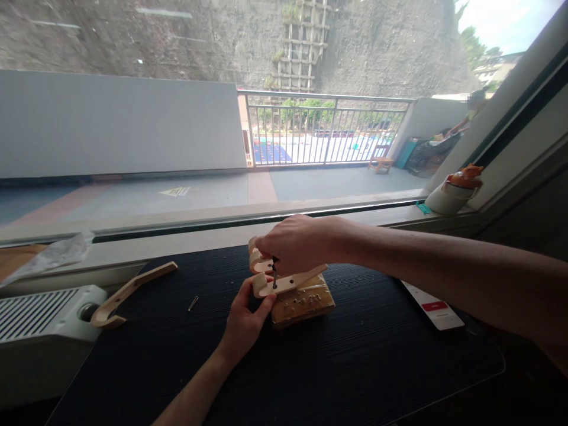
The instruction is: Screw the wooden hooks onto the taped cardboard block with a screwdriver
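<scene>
My right hand (295, 244) is closed around a screwdriver (274, 278), its handle mostly hidden in the fist. The metal shaft points down into a hole near the curled end of a pale wooden hook (287, 285). That hook lies across a brown, tape-wrapped block (326, 305) with several small screws or holes along its top. My left hand (248, 316) pinches the hook's curled end between thumb and fingers. Just behind, partly covered by my right hand, a second wooden hook (261, 265) rests on the block.
A loose wooden hook (133, 289) lies at the black table's (213, 367) left edge, with small screws (192, 303) to its right. A white card or phone (439, 313) sits under my right forearm. A white bottle (450, 198) stands on the sill; a slotted white appliance (44, 313) is at left.
</scene>
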`<state>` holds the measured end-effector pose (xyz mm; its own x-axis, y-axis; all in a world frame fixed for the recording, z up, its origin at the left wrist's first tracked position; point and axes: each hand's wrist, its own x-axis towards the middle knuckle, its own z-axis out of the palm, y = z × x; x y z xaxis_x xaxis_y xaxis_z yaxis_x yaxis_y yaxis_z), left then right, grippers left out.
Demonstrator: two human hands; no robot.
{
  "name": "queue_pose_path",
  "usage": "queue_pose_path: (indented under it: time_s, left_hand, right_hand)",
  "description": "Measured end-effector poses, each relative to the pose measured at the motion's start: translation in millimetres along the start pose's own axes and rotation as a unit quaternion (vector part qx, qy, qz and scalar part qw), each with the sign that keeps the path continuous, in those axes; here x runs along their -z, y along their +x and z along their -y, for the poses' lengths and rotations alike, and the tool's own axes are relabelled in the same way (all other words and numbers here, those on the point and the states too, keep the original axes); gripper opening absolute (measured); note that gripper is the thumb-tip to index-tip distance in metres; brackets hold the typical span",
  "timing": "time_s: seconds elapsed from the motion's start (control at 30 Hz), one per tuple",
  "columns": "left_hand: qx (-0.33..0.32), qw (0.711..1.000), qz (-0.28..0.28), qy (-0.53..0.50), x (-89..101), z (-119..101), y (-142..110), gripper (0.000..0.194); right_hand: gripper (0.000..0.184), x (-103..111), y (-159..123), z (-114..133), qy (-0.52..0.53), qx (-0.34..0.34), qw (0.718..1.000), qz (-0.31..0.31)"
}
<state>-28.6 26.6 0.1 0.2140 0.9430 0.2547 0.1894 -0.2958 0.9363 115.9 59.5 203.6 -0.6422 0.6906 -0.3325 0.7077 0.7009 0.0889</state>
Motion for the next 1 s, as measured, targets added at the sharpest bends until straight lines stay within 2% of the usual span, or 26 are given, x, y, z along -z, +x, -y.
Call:
queue_pose_path:
  time_s: [0.23, 0.37, 0.5, 0.63, 0.77, 1.0]
  left_hand:
    - [0.001, 1.0, -0.011, 0.007, -0.6, 1, -1, 0.029]
    - [0.001, 1.0, -0.019, 0.009, -1.0, 3, -1, 0.029]
    - [0.001, 1.0, -0.018, 0.003, -1.4, 3, 0, 0.028]
    - [0.0, 1.0, -0.021, 0.004, -1.0, 3, 0, 0.029]
    - [0.001, 1.0, -0.018, 0.008, -0.5, 2, -1, 0.028]
    - [-0.003, 1.0, -0.018, 0.014, -0.8, -1, -1, 0.027]
  right_hand:
    - [0.013, -6, 10, -4, 0.005, 0.044, 0.999, -0.019]
    - [0.02, -9, 12, -1, -0.011, 0.029, 0.999, -0.036]
    - [0.024, -3, 7, 3, -0.015, -0.007, 0.999, -0.038]
    - [0.019, 3, -1, 3, -0.004, 0.012, 0.999, -0.033]
    - [0.016, -1, -3, 0, 0.0, 0.034, 0.999, -0.027]
    - [0.02, -5, 0, -3, 0.007, 0.002, 1.0, -0.028]
